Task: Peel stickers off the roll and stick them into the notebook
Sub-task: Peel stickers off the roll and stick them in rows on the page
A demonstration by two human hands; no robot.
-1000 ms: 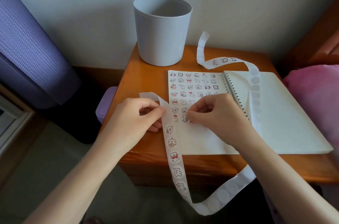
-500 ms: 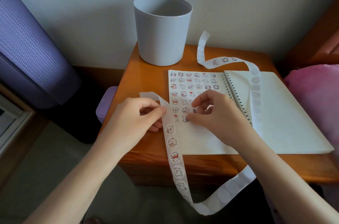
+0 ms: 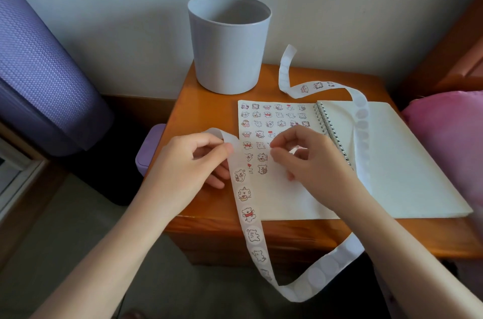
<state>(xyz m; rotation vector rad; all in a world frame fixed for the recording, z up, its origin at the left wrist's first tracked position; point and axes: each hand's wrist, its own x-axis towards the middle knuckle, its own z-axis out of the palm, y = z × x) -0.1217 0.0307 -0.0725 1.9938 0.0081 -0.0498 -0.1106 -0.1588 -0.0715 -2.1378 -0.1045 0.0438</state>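
Left grip [image 3: 188, 161] pinched the sticker strip [image 3: 247, 214] just left of the open notebook [image 3: 407, 161], strip hung off the table [image 3: 209, 101] near edge and looped back over the right page, right grip [image 3: 311, 159] curled above the stickered left page, unclear whether it held a sticker, grey bucket [image 3: 227, 52] at the far side
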